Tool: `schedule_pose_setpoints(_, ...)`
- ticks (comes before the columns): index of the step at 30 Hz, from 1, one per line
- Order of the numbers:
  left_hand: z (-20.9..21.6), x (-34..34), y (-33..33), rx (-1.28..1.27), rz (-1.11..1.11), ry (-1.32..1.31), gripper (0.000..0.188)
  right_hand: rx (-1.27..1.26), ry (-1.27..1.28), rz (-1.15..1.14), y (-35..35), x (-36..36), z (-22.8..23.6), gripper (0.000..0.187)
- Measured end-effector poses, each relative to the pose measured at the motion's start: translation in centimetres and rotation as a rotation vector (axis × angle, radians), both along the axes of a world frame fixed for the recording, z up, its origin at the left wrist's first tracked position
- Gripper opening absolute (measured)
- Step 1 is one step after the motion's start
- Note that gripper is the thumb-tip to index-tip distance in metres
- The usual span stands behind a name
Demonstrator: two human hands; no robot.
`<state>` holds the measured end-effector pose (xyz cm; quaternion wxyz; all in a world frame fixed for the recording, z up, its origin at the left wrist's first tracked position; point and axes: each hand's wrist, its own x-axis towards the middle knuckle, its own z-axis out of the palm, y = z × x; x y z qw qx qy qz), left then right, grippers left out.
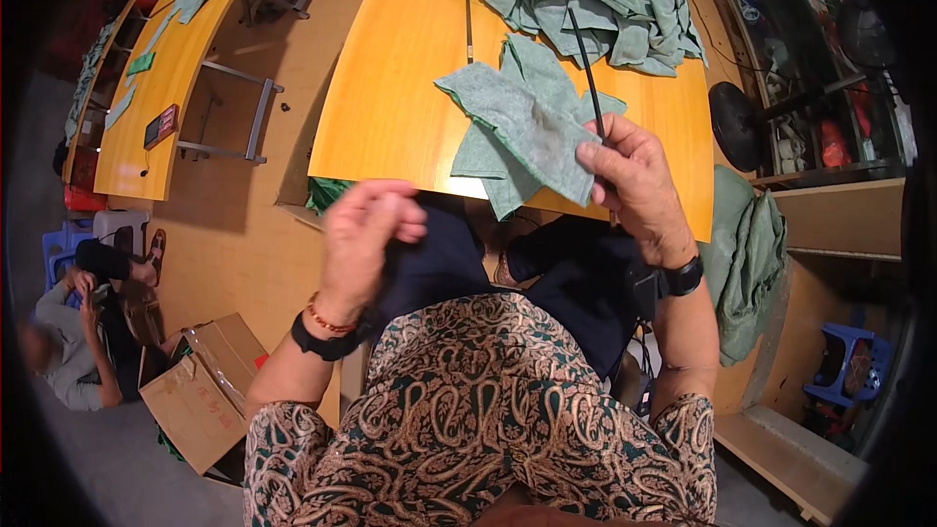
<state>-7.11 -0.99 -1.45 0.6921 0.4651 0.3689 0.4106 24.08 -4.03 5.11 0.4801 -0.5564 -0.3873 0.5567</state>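
My right hand [632, 174] pinches the edge of a grey-green cloth piece [532, 127] between thumb and fingers, above the front of the yellow table [386, 78]. A thin black rod [583, 54] runs up from the same hand; whether the fingers grip it too is unclear. Under the held piece lie more cloth pieces [532, 59], partly covered by it. My left hand [366, 234] is off the table's front left edge with its fingers curled in, and no object shows in it. A second thin rod [468, 34] lies on the table beyond the cloth.
A large heap of similar cloths [605, 0] covers the table's far end. On the left stands another long table [146, 88] with cloth strips. A cardboard box [200, 390] and a seated person [88, 351] are at lower left. Green fabric [747, 263] hangs on the right beside shelving [844, 200].
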Motion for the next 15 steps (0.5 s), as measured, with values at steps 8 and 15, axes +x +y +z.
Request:
schedule_pose_setpoints(8,-0.7,6.8,1.3,-0.469,-0.192,-0.247,0.036,-0.019,0.177,0.004,-3.5,-1.3,-0.9,0.015)
schedule_pose_setpoints(15,-1.0,9.1,1.7,-0.49,-0.112,-0.414,0.034,-0.07,0.23,0.016,-6.1,-2.0,-1.3,0.024)
